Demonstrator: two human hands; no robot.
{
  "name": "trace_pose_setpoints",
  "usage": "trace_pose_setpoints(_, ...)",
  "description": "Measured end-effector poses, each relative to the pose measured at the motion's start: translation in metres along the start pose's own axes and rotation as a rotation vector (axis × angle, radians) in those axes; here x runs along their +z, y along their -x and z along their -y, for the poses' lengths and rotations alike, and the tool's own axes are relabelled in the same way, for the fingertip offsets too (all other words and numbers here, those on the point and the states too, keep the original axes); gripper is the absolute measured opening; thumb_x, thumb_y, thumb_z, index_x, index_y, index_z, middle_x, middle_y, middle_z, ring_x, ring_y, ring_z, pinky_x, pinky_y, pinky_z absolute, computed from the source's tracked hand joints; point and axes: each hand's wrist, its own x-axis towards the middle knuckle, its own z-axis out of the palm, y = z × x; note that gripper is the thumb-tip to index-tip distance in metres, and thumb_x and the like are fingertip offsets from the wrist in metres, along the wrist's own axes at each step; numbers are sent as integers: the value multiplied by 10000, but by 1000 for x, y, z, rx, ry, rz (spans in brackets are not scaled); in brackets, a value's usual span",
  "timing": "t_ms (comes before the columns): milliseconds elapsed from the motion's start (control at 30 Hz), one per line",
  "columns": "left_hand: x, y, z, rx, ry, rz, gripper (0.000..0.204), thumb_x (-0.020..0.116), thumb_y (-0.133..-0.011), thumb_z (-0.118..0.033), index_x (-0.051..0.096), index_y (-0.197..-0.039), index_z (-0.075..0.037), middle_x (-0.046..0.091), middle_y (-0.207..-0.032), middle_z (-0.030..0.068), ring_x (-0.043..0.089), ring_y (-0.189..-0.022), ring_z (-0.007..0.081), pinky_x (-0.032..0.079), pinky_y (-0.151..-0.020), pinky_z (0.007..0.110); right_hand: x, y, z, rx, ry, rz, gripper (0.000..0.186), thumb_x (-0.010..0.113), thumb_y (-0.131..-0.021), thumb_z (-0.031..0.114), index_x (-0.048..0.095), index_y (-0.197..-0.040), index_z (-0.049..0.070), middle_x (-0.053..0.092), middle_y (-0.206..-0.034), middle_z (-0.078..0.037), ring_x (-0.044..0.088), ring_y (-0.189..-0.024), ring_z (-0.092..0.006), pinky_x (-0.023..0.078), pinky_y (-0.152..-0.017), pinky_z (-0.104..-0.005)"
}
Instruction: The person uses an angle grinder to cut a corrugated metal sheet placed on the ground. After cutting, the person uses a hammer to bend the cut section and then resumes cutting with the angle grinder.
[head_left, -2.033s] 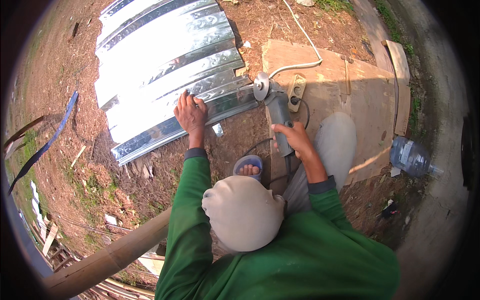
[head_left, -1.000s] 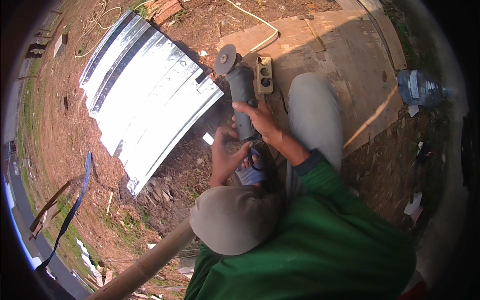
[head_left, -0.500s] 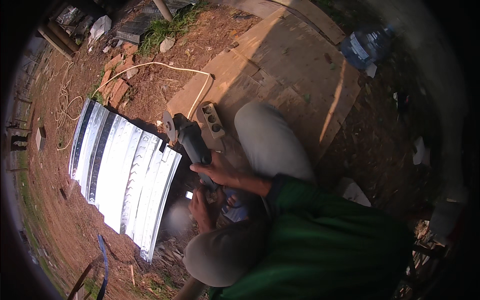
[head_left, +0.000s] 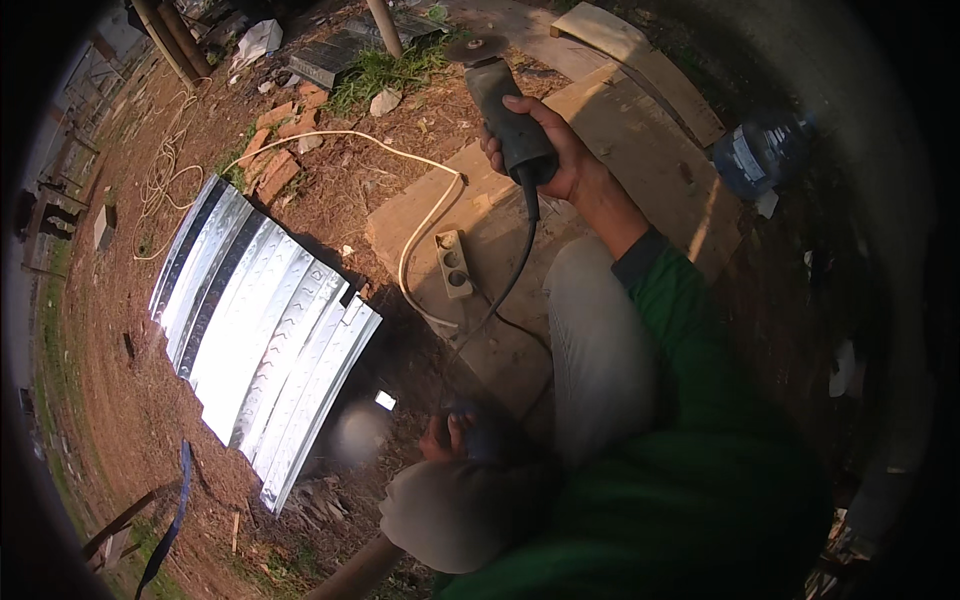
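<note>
My right hand [head_left: 562,150] grips the dark body of an angle grinder [head_left: 512,115], raised over the far part of a board. Its round disc [head_left: 477,48] is at the far end, and a dark cord hangs from the near end. Beside my bent left knee, partly hidden digits [head_left: 447,436] show in shadow; I cannot tell whether they are my left hand's fingers or toes. A shiny ribbed metal sheet [head_left: 262,330] lies on the ground to the left, with a notch near its right corner.
A wooden board [head_left: 620,130] carries a socket strip [head_left: 453,265] and a pale cable [head_left: 410,255]. Bricks [head_left: 275,170] lie beyond the sheet. A large blue bottle [head_left: 752,160] lies at the far right. A dark strap [head_left: 175,515] hangs at lower left.
My right hand has lifted the grinder up and away from the metal sheet, toward the far right. My left hand, earlier near the grinder's lower end, no longer shows clearly. The view has shifted slightly.
</note>
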Motion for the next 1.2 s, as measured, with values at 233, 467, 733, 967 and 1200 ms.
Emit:
trace_pose_setpoints(233,52,39,-3,48,-481,-131,310,807,-1005,-400,803,-1131,-117,767,-1079,157,775,-970,370,601,-803,544,-255,12,6,-25,64,-197,513,777,-1034,427,642,-1245,-21,681,-981,-134,723,-840,-222,652,-755,-374)
trace_pose_setpoints(467,39,51,-40,-292,-452,-152,352,812,-989,-416,802,-1102,-83,749,-1143,190,756,-1071,376,585,-892,580,-475,92,-66,187,455,-753,525,824,-990,403,684,-1296,1,725,-967,-148,720,-897,-318,612,-858,-468)
trace_pose_setpoints(733,27,36,-52,-339,-435,-232,335,823,-981,-397,802,-1099,-84,751,-1151,191,755,-1079,383,594,-890,561,-442,115,-104,282,798,-975,507,819,-998,406,709,-1269,-8,732,-962,-148,716,-885,-314,608,-863,-457)
trace_pose_setpoints(967,6,17,-53,-387,-445,-175,321,832,-974,-380,802,-1097,-85,752,-1158,192,754,-1086,388,601,-887,545,-414,129,-114,310,956,-1069,494,814,-1005,408,731,-1246,-15,739,-957,-148,714,-875,-310,605,-867,-447)
trace_pose_setpoints(1200,-33,-21,-174,-533,-668,85,308,842,-967,-363,803,-1094,-85,754,-1165,194,753,-1093,394,609,-885,529,-394,173,-120,316,1096,-1137,485,810,-1012,411,753,-1224,-22,745,-952,-148,711,-864,-306,601,-871,-438)
